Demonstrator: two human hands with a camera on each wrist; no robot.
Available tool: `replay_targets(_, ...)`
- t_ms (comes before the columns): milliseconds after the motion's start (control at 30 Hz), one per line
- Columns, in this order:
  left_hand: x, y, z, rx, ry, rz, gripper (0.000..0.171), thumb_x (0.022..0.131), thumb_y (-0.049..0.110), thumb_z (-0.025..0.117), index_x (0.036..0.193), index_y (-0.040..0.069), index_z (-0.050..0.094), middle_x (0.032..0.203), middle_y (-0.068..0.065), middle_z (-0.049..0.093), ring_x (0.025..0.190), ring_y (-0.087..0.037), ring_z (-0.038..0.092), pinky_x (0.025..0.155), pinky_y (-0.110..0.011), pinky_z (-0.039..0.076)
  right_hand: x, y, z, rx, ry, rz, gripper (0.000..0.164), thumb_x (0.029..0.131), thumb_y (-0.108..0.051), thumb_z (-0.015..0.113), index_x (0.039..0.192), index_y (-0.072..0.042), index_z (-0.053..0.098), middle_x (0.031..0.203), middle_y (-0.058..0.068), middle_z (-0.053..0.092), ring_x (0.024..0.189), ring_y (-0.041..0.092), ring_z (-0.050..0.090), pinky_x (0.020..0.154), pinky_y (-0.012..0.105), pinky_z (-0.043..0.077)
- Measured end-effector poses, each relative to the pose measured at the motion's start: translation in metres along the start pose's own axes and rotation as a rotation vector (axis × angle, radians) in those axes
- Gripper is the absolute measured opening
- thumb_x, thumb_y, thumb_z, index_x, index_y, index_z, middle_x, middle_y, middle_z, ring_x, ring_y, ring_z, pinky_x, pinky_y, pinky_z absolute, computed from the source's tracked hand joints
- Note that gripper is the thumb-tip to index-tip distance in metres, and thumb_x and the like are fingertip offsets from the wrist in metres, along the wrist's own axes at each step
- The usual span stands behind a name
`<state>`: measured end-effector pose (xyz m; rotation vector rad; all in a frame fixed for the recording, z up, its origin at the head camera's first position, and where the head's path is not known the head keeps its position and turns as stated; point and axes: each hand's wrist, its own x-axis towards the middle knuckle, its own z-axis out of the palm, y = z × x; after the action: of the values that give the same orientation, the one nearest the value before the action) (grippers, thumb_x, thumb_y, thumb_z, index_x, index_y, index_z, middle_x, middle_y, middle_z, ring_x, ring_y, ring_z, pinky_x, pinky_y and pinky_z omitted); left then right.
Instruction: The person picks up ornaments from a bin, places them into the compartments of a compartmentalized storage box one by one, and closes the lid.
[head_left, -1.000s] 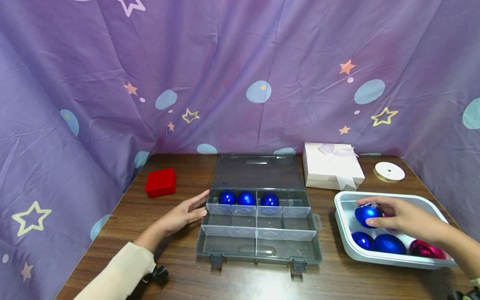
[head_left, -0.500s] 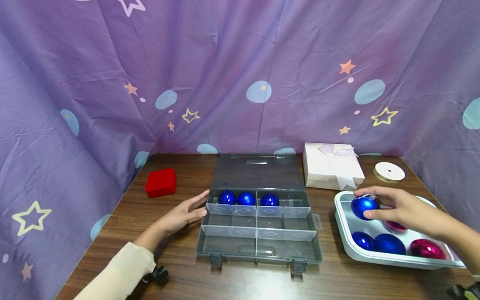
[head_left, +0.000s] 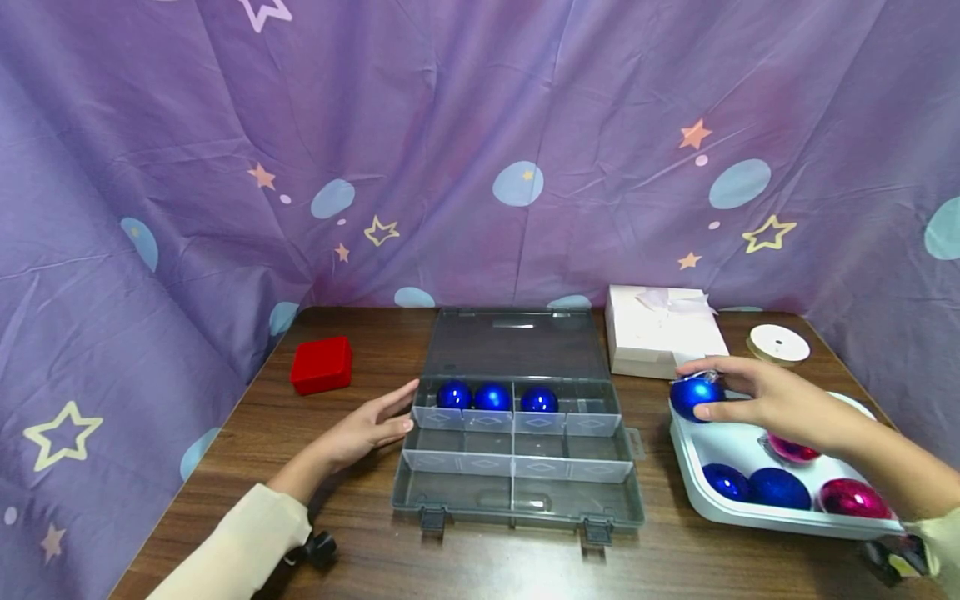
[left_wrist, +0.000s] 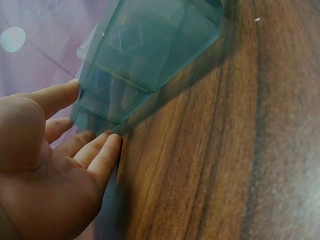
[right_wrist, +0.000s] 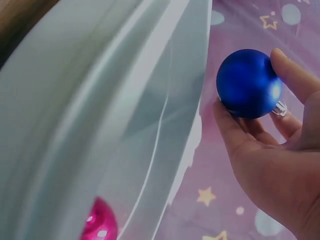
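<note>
A blue Christmas bauble [head_left: 694,398] with a silver cap is held between the thumb and fingers of my right hand [head_left: 787,408], over the left rim of a white tub [head_left: 686,475]. In the right wrist view the same bauble [right_wrist: 248,82] hangs above the tub's wall. Inside the tub lie two blue baubles [head_left: 778,488] and two pink ones [head_left: 853,497]. My left hand [head_left: 367,429] touches the left side of a grey clear compartment box [head_left: 457,492] with extended fingers. The box's lid is folded back, and three blue baubles [head_left: 492,397] sit in its rear row.
A red box [head_left: 322,365] stands at the left of the wooden table [head_left: 360,542]. Behind the tub are a white gift box [head_left: 660,329] with a ribbon bow and a white ribbon spool [head_left: 778,343]. A purple curtain [head_left: 450,125] hangs along the back.
My right hand has lifted the blue bauble and carried it left, from inside the tub to over its left rim. The left hand stays against the box.
</note>
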<state>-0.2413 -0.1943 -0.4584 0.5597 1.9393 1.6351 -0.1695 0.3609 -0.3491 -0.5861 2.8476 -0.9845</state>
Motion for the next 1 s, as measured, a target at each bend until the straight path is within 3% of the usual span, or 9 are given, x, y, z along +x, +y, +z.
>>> replay_targets(67, 0.000, 0.000, 0.000, 0.000, 0.001, -0.007, 0.078, 0.106, 0.013, 0.058, 0.166, 0.007, 0.009, 0.171, -0.023, 0.008, 0.153, -0.044, 0.020, 0.118, -0.044, 0.036, 0.006, -0.005, 0.002, 0.002, -0.016, 0.002, 0.048, 0.095, -0.026, 0.077, 0.140, -0.018, 0.061, 0.139, 0.017, 0.063, 0.125, 0.023, 0.061, 0.089, 0.014, 0.049)
replay_targets(167, 0.000, 0.001, 0.000, -0.001, 0.002, -0.011, 0.078, 0.106, 0.014, 0.058, 0.166, 0.007, 0.009, 0.171, -0.023, 0.008, 0.153, -0.044, 0.020, 0.119, -0.045, 0.035, 0.015, -0.010, 0.006, 0.033, -0.033, -0.003, 0.049, 0.095, -0.024, 0.076, 0.140, -0.013, 0.060, 0.135, 0.017, 0.065, 0.123, 0.038, 0.061, 0.089, 0.019, 0.052)
replay_targets(433, 0.001, 0.001, 0.001, 0.000, 0.004, -0.010, 0.077, 0.106, 0.013, 0.058, 0.166, 0.008, 0.009, 0.171, -0.022, 0.009, 0.153, -0.043, 0.020, 0.119, -0.048, 0.034, 0.043, -0.020, 0.023, 0.190, -0.071, -0.071, 0.046, 0.094, -0.015, 0.077, 0.135, -0.003, 0.061, 0.126, 0.015, 0.068, 0.106, 0.008, 0.064, 0.084, 0.022, 0.056)
replay_targets(700, 0.000, 0.002, 0.001, 0.001, -0.003, -0.009, 0.078, 0.106, 0.015, 0.058, 0.166, 0.008, 0.009, 0.171, -0.022, 0.008, 0.153, -0.044, 0.020, 0.119, -0.048, 0.033, 0.064, -0.028, 0.036, 0.229, -0.123, -0.043, 0.051, 0.093, -0.018, 0.078, 0.137, -0.001, 0.060, 0.130, 0.020, 0.065, 0.112, 0.027, 0.064, 0.087, 0.025, 0.057)
replay_targets(1000, 0.000, -0.001, 0.000, 0.016, -0.008, 0.004, 0.079, 0.106, 0.015, 0.059, 0.166, 0.006, 0.008, 0.170, -0.026, 0.007, 0.152, -0.047, 0.019, 0.119, -0.048, 0.034, 0.075, -0.033, 0.048, 0.232, -0.173, -0.013, 0.050, 0.093, -0.019, 0.079, 0.137, -0.003, 0.061, 0.134, 0.024, 0.061, 0.113, 0.031, 0.064, 0.087, 0.031, 0.058)
